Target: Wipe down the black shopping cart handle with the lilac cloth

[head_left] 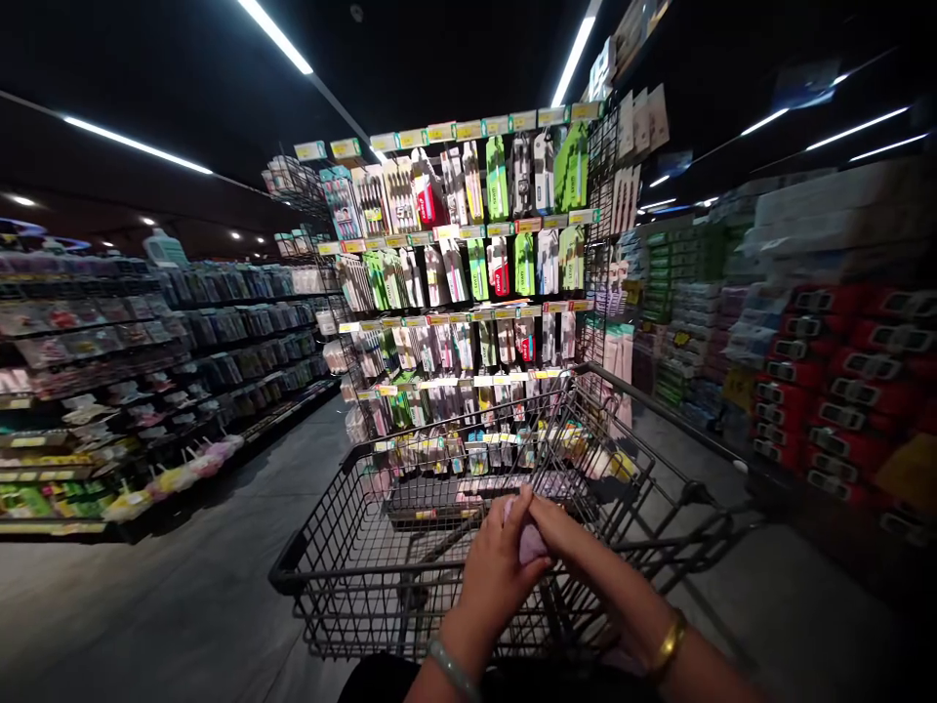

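Left hand and right hand closed together around lilac item | item above shopping cart's near edge | green packs, brand lettering unclear | price labels along rack's top edge

Two hands are seen at lower centre, one left hand and one right hand, with one pale purple item held between them. Two bangles are worn, one pale green bangle and one gold bangle. Five tiers of hanging packs are displayed at centre, while one large bottle is seen at upper left and two bright light strips at top centre.
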`<state>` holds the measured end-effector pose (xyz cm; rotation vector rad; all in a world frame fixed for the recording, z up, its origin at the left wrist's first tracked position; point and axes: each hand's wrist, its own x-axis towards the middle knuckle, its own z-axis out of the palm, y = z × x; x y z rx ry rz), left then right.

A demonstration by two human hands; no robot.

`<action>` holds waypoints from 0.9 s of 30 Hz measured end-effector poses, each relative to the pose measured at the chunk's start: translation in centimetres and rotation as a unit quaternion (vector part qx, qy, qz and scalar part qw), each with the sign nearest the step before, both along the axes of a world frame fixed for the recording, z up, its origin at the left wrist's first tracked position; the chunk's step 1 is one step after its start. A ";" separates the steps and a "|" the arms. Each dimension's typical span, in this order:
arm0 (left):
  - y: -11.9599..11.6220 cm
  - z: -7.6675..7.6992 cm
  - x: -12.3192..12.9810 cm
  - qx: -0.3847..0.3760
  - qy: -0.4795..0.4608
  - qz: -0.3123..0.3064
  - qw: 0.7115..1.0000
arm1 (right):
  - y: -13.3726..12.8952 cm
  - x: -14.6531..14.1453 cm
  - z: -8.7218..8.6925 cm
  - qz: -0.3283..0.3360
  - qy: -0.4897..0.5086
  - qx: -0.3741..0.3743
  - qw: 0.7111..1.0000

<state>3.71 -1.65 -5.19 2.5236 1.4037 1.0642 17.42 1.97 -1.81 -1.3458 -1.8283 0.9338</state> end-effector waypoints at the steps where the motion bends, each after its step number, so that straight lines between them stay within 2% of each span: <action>1: 0.1 0.0 0.3 -0.013 -0.006 0.001 1.000 | -0.4 1.0 0.0 -0.009 0.001 0.008 1.000; 3: 0.1 0.0 0.6 -0.030 -0.006 0.002 1.000 | -1.4 3.5 0.5 -0.040 -0.042 0.055 0.997; 5: 0.0 0.4 0.6 -0.034 0.015 -0.002 0.999 | -2.5 6.6 1.6 -0.080 -0.126 0.122 0.981; 8: -0.2 1.5 1.5 -0.025 0.065 -0.031 0.997 | -3.7 11.1 3.9 -0.131 -0.250 0.253 0.925; 11: -0.1 2.2 3.8 -0.005 0.089 -0.079 0.993 | -3.7 14.1 5.4 -0.154 -0.309 0.342 0.874; 14: 0.1 1.9 6.3 0.005 0.070 -0.092 0.993 | -3.2 14.6 4.0 -0.100 -0.386 0.337 0.853; 16: 0.1 1.4 7.3 0.000 0.062 -0.081 0.995 | -3.0 14.0 1.8 -0.068 -0.443 0.304 0.841; 18: -0.1 1.0 7.4 0.002 0.065 -0.085 0.994 | -3.2 13.2 -0.5 -0.083 -0.479 0.271 0.831; 20: -0.4 0.9 6.6 0.027 0.068 -0.108 0.992 | -3.3 12.5 -2.0 -0.110 -0.487 0.259 0.827; 23: -0.8 1.1 4.3 0.061 0.063 -0.111 0.990 | -3.4 12.0 -2.6 -0.138 -0.474 0.261 0.829; 27: -1.0 1.7 1.3 0.048 0.062 -0.022 0.997 | -3.3 11.8 -2.1 -0.167 -0.461 0.252 0.834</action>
